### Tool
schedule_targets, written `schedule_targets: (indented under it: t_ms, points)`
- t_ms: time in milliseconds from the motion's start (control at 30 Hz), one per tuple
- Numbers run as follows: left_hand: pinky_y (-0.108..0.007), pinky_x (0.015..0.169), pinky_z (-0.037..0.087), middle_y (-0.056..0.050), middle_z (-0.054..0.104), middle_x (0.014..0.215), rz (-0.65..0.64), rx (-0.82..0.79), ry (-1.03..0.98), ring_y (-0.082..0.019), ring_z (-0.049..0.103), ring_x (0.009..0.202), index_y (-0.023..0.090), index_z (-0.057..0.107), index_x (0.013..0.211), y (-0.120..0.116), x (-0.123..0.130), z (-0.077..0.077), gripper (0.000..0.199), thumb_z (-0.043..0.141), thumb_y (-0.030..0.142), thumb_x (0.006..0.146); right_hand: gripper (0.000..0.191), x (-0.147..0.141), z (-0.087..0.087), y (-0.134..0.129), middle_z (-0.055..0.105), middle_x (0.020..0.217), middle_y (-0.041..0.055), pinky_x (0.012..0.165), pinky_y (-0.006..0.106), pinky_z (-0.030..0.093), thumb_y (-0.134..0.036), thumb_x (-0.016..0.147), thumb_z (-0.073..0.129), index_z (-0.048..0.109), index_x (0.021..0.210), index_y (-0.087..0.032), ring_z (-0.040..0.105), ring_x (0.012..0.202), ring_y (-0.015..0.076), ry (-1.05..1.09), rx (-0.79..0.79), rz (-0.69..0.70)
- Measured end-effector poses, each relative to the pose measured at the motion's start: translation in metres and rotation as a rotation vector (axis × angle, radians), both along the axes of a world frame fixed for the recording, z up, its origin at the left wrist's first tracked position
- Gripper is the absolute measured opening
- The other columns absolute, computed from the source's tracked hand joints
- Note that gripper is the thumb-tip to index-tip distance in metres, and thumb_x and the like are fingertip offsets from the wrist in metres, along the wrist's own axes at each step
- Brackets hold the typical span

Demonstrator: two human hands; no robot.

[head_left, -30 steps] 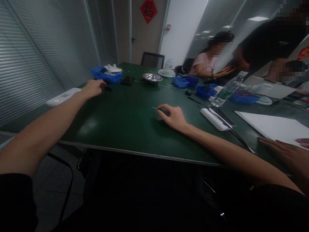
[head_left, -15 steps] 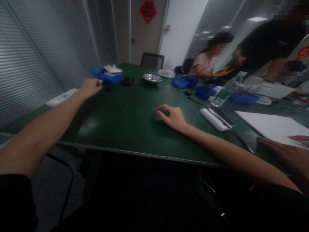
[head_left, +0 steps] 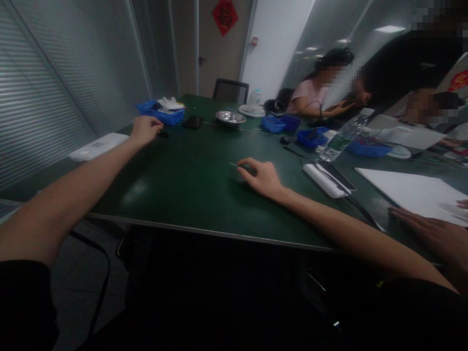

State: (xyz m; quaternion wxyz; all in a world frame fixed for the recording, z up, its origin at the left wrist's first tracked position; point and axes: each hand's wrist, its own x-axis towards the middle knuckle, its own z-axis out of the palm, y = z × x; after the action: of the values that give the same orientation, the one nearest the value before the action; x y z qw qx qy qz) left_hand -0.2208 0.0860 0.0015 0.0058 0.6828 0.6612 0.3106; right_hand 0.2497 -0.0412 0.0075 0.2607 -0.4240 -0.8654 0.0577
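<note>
Seen from here, right hand at mid green table, thumb and forefinger pinched nearly together on a thin rod, tip jutting leftward, well in from the near edge. Left hand farther out, fingers half curled near the blue basket and a small dark item; can't tell if it grips anything. Wide tabletop stretch between hands. Right side tighter: white block, white sheet, another person's hand by its near edge.
</note>
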Motion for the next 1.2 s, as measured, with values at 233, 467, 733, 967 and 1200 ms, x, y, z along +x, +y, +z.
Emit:
schedule_targets:
  t_ms: [233, 467, 733, 967, 1200]
  points:
    - [-0.03, 0.098, 0.04, -0.002, 0.073, 0.115, -0.032, 0.004, 0.039, -0.014, 0.055, 0.095, 0.007, 0.072, 0.122, 0.001, -0.006, -0.002, 0.041, 0.063, 0.041, 0.101, 0.036, 0.0, 0.001, -0.001, 0.073, 0.079, 0.0034, 0.066, 0.029, 0.044, -0.046, 0.101, 0.054, 0.072, 0.121, -0.021, 0.062, 0.064, 0.0171, 0.007, 0.005, 0.017]
    - [-0.03, 0.099, 0.038, -0.003, 0.075, 0.112, 0.034, 0.055, 0.021, -0.017, 0.057, 0.095, 0.012, 0.075, 0.119, 0.009, -0.011, -0.015, 0.033, 0.065, 0.034, 0.097, 0.036, 0.0, -0.004, 0.002, 0.073, 0.078, 0.0022, 0.063, 0.027, 0.041, -0.047, 0.101, 0.055, 0.073, 0.119, -0.022, 0.061, 0.06, 0.0158, -0.002, 0.032, 0.01]
    - [-0.03, 0.103, 0.038, -0.004, 0.075, 0.115, -0.018, 0.038, 0.178, -0.017, 0.057, 0.101, 0.012, 0.075, 0.119, 0.018, -0.013, -0.022, 0.029, 0.061, 0.028, 0.099, 0.036, 0.0, -0.001, 0.001, 0.074, 0.08, 0.003, 0.064, 0.028, 0.041, -0.045, 0.101, 0.055, 0.072, 0.12, -0.021, 0.061, 0.061, 0.0158, -0.003, 0.017, 0.03]
    - [-0.031, 0.101, 0.04, -0.004, 0.075, 0.116, -0.041, -0.022, 0.351, -0.018, 0.058, 0.097, 0.014, 0.075, 0.125, 0.011, -0.009, -0.016, 0.033, 0.054, 0.017, 0.099, 0.035, 0.0, 0.0, 0.0, 0.073, 0.079, 0.0032, 0.063, 0.028, 0.041, -0.045, 0.101, 0.055, 0.072, 0.12, -0.021, 0.06, 0.061, 0.016, -0.008, 0.013, 0.02]
    - [-0.028, 0.092, 0.042, -0.003, 0.077, 0.097, -0.051, -0.103, 0.374, -0.018, 0.056, 0.084, 0.014, 0.073, 0.131, -0.002, -0.006, -0.006, 0.039, 0.058, 0.02, 0.096, 0.036, 0.0, -0.002, 0.002, 0.073, 0.079, 0.0027, 0.063, 0.028, 0.04, -0.045, 0.101, 0.054, 0.072, 0.121, -0.021, 0.06, 0.06, 0.0155, -0.012, 0.028, 0.028]
